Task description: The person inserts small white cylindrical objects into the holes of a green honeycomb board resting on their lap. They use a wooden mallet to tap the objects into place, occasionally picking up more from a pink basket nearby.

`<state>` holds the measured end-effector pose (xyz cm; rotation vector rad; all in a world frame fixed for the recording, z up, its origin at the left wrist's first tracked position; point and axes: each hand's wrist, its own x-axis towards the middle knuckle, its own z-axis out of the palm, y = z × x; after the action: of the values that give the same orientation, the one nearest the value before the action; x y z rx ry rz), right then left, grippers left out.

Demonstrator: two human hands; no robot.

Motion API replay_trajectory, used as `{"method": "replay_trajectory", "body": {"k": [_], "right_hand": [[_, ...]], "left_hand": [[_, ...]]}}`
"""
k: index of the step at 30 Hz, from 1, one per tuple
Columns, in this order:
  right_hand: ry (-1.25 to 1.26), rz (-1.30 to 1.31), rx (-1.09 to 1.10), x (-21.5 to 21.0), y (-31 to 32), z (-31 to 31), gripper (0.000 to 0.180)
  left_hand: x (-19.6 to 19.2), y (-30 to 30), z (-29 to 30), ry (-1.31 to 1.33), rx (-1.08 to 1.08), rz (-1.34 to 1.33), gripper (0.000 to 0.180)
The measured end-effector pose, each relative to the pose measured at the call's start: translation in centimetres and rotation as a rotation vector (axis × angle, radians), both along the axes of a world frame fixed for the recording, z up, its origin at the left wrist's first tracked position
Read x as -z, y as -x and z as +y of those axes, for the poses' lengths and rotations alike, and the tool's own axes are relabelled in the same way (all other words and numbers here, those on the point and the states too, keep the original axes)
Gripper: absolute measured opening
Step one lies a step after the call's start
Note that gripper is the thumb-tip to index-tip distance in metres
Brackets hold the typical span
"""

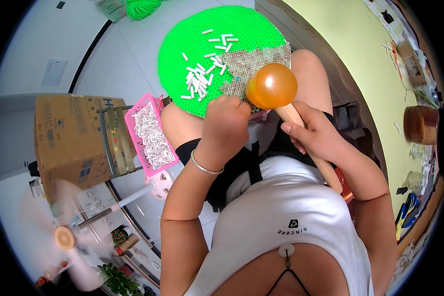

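A large round honeycomb-like panel [192, 44] rests at my knees, mostly bright green, with a patch of bare greyish tube ends [254, 59] on its right. Short white tubes [197, 81] lie loose over the green part. My right hand [313, 129] grips the wooden handle of a mallet [274, 86]; its amber, translucent-looking head is over the panel's near right edge. Close to that edge, left of the mallet head, my left hand [227, 121] is closed with its fingers curled under. Whatever it holds, if anything, is hidden.
Left of my knee stands a pink basket [139, 150] full of white tubes, beside a cardboard box [66, 143]. A fan [64, 238] with blurred blades is at lower left. A pale yellow tabletop [352, 54] runs along the right. Green cord [143, 7] lies at the top.
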<state>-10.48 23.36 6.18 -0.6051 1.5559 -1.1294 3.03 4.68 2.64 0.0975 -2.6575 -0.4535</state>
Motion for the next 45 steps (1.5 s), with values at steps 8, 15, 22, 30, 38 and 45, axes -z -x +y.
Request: {"method": "replay_trajectory", "body": {"k": [8, 15, 22, 30, 38, 45], "right_hand": [[0.005, -0.019, 0.019, 0.0, -0.1, 0.0, 0.03], [0.088, 0.116, -0.058, -2.0, -0.3, 0.3, 0.033], [0.032, 0.676, -0.325, -0.8, -1.0, -0.5, 0.035], [0.081, 0.072, 0.015, -1.5, 0.0, -0.8, 0.027], [0.037, 0.008, 0.057, -0.8, 0.9, -2.3, 0.023], [0.037, 0.005, 0.017, -1.1, 0.8, -3.4, 0.022]], "left_hand": [[-0.5, 0.5, 0.0, 0.016, -0.004, -0.116, 0.007], [-0.5, -1.7, -2.4, -0.292, -0.292, -0.017, 0.021], [1.9, 1.2, -7.3, 0.06, -0.417, -0.004, 0.009], [1.7, 1.7, -6.9, 0.011, -0.399, -0.002, 0.012], [2.5, -0.4, -5.7, -0.241, -0.326, 0.262, 0.012], [3.2, 0.0, -6.1, -0.056, -0.291, 0.287, 0.011]]}}
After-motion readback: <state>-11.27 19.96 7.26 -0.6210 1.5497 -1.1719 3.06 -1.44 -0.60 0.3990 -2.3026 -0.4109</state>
